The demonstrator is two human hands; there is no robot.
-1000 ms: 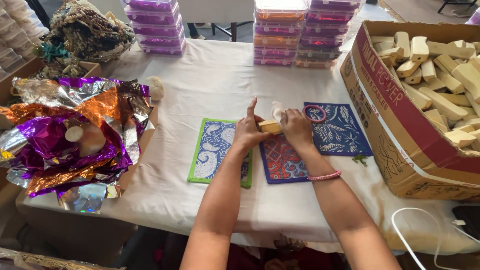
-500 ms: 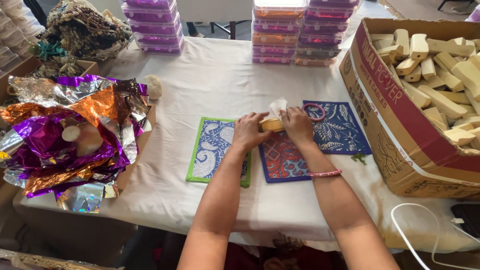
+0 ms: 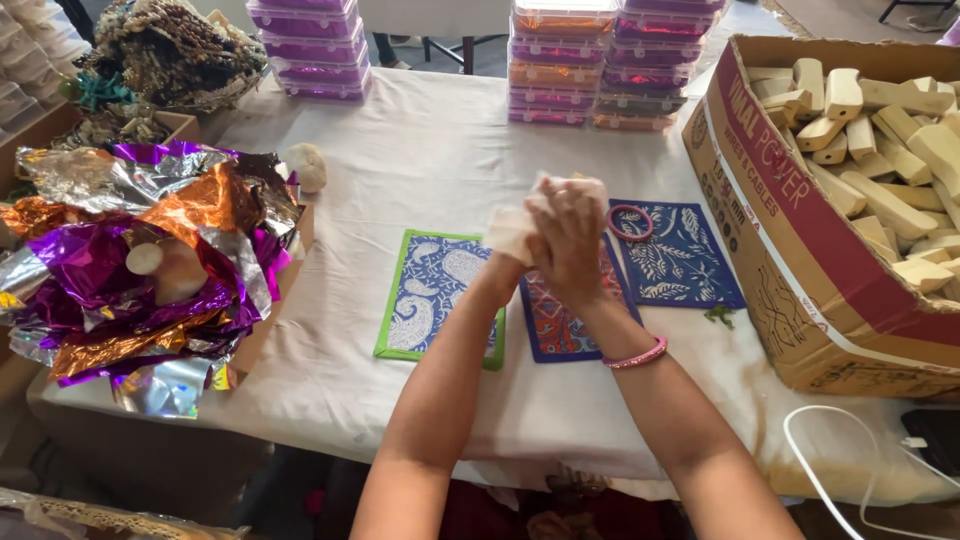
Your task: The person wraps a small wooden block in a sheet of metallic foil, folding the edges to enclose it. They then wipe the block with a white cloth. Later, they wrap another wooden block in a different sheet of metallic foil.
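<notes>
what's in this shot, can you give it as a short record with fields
surface: table with a white cloth
left hand: raised over the mats, pressed to a pale wrapped piece; the grip itself is hidden
right hand: closed over the same piece from the other side
under the hands: green-edged paisley mat, red and blue mat, dark blue leaf mat with a pink bangle on it
left side: crumpled foil sheets
right side: cardboard box of pale wooden blocks
back: stacked plastic boxes

Three patterned mats lie near the middle, one green-edged [image 3: 440,295], one red-and-blue [image 3: 565,325], one dark blue [image 3: 685,260], with one pink ring [image 3: 630,222] on the last and one cardboard box [image 3: 800,260] at right.
</notes>
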